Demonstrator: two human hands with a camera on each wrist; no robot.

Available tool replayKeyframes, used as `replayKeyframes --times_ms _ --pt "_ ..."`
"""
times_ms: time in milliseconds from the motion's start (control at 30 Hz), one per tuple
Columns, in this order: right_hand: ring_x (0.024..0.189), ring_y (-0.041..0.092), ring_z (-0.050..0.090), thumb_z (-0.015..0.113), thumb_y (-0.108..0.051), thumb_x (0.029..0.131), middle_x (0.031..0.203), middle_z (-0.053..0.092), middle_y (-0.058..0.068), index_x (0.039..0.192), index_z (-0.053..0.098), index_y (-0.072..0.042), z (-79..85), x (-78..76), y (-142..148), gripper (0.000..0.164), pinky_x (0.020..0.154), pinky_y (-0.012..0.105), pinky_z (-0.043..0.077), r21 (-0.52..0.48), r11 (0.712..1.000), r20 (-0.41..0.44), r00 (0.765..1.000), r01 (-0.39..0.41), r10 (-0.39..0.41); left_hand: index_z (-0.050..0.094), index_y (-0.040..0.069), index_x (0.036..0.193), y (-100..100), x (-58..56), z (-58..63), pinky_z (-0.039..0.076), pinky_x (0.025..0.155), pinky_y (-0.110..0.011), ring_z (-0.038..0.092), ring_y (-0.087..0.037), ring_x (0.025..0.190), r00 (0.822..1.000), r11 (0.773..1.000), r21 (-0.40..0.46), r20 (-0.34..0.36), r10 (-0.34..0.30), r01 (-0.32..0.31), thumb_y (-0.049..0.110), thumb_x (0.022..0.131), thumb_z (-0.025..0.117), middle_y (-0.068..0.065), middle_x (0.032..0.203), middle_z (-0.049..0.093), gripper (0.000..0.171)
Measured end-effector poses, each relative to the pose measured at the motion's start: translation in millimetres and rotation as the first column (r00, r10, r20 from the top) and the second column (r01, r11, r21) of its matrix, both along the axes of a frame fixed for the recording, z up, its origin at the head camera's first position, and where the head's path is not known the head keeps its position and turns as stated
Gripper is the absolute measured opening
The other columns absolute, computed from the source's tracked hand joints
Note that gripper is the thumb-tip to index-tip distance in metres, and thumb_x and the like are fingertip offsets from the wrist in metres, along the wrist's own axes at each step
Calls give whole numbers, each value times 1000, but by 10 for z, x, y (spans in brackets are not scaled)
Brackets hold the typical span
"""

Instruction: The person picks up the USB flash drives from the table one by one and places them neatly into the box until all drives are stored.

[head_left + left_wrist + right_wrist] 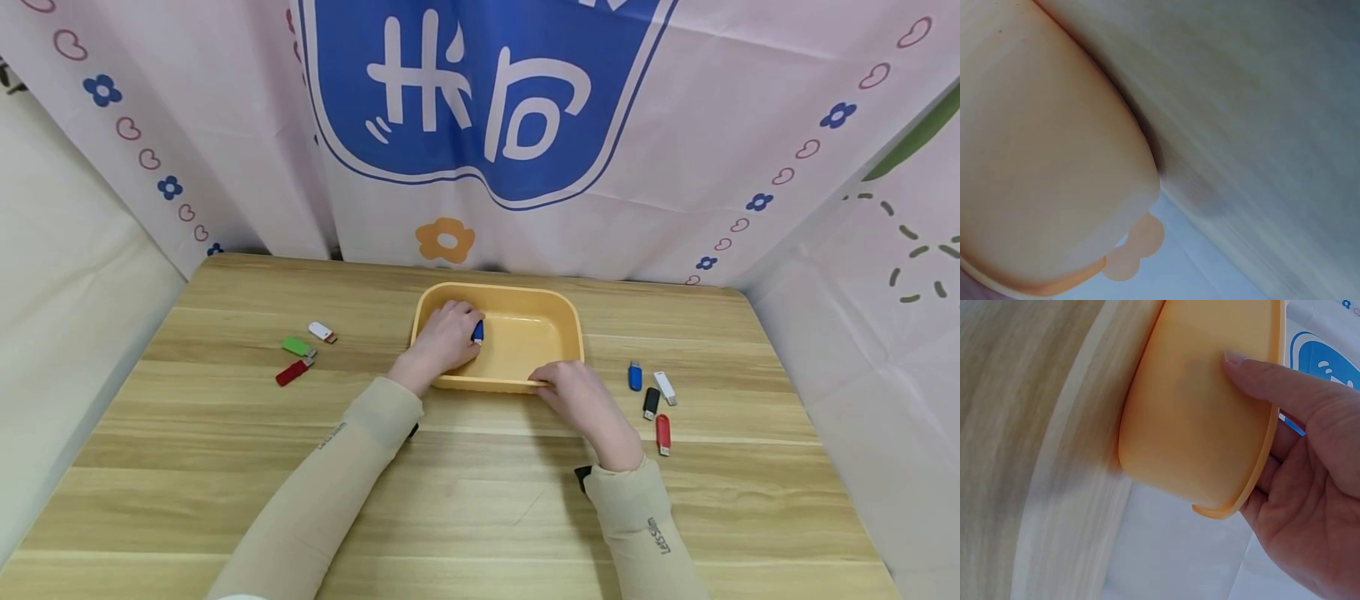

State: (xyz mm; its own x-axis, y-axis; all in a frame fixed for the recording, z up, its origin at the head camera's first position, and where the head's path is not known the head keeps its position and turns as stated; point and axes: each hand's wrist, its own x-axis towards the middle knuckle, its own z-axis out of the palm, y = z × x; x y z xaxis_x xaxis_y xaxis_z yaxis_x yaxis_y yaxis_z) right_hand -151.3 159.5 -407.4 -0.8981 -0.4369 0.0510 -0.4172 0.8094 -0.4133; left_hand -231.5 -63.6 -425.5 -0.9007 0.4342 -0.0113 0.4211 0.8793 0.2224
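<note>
A yellow plastic bin (498,385) stands near the back middle of the table. My left hand (447,337) reaches inside its left end and pinches a blue USB stick (477,332) between thumb and fingers. The near right rim is gripped by my right hand (573,396); in the right wrist view the thumb (1254,375) lies along the outer wall while the other fingers go over the rim, partly hidden. The left wrist view shows the outside of the bin wall (1054,144) up close, and the left hand is out of sight there.
On the table's left lie a white USB stick (320,331), a green one (296,345) and a red one (291,372). To the right lie a blue one (635,376), a white one (664,387), a black one (651,403) and a red one (663,434). A printed curtain (375,217) hangs behind.
</note>
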Motion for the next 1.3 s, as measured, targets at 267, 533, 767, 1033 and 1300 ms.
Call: replayKeyframes --times_ms 267,533,767,1033,1300 --pt "89 16 73 74 -12 90 97 78 3 94 79 -12 0 -2 -8 7 83 37 59 6 1000 6 1000 8 -8 59 5 136 1 -8 -6 43 111 -53 47 -36 134 1000 1000 -4 30 -2 3 24 95 64 -17 141 56 45" --pt "87 15 72 74 -11 90 96 78 3 93 79 -12 -10 -4 0 7 81 37 59 7 1000 -4 1000 6 -6 58 4 137 1 -26 -30 42 112 -53 46 -36 135 999 1000 10 37 -11 11 23 96 63 -17 143 54 45" --pt "85 14 71 74 -11 90 95 78 3 92 79 -12 -12 -4 0 6 80 37 59 7 1000 -7 1000 6 -5 61 3 134 -1 -14 -33 45 109 -53 49 -38 133 1000 1000 22 7 -20 20 21 95 64 -18 140 57 43" --pt "87 15 71 74 -11 90 96 78 3 93 79 -12 -3 -1 -4 7 81 37 59 7 1000 2 1000 14 -14 59 4 135 -10 -9 -22 46 107 -54 49 -38 132 1000 999 36 -2 -24 24 21 93 65 -18 139 57 45" --pt "84 13 70 74 -12 89 94 78 1 92 79 -13 -6 -4 -2 5 79 36 59 6 1000 -6 1000 8 -8 63 6 130 -7 -5 10 49 101 -53 56 -36 125 994 992 119 -106 -35 47 18 91 67 -15 132 61 41"
